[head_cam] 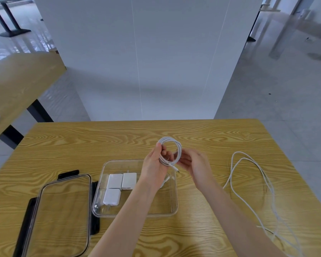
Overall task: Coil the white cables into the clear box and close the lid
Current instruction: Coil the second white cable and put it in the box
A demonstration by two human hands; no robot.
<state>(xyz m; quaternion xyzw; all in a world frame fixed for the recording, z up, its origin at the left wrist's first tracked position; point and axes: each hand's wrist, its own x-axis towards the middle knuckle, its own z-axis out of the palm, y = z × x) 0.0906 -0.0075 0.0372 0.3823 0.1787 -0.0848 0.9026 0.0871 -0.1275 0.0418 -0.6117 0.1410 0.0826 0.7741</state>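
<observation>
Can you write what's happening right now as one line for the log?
step: coiling | left hand: holds coil | right hand: pinches its end | box: open, three chargers | lid: off | loose cable: on table

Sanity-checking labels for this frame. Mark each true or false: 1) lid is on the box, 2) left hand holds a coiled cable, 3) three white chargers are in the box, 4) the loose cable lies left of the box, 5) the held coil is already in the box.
1) False. The lid lies on the table, left of the clear box.
2) True. The left hand grips the coiled cable; the right hand is at its end.
3) True. Three white chargers sit in the box.
4) False. The loose cable lies right of the box.
5) False. It is held above the box's far edge.
</observation>
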